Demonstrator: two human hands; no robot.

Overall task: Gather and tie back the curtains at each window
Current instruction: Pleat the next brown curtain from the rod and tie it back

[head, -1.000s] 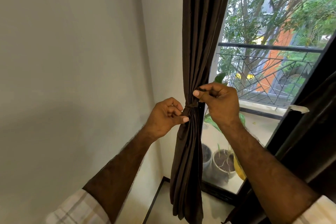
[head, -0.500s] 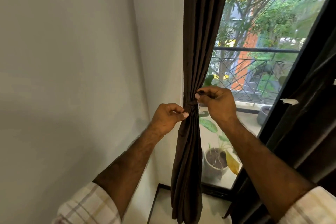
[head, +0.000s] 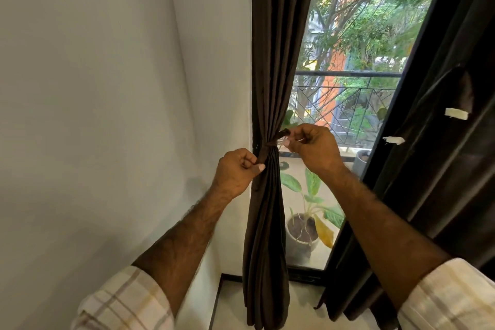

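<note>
Beside the plain white wall at the window's left edge, the gathered dark brown fabric curtain (head: pixel 267 195) is cinched by a matching tie-back band (head: pixel 269 148); left hand (head: pixel 237 171) and right hand (head: pixel 312 146) each pinch an end, and should pull evenly.

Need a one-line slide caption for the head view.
Both hands cinch a tie-back around the gathered brown curtain: left hand and right hand each pinch an end.

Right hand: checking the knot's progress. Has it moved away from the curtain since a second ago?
Yes. The right hand has pulled rightward off the curtain, drawing the tie end out.
</note>
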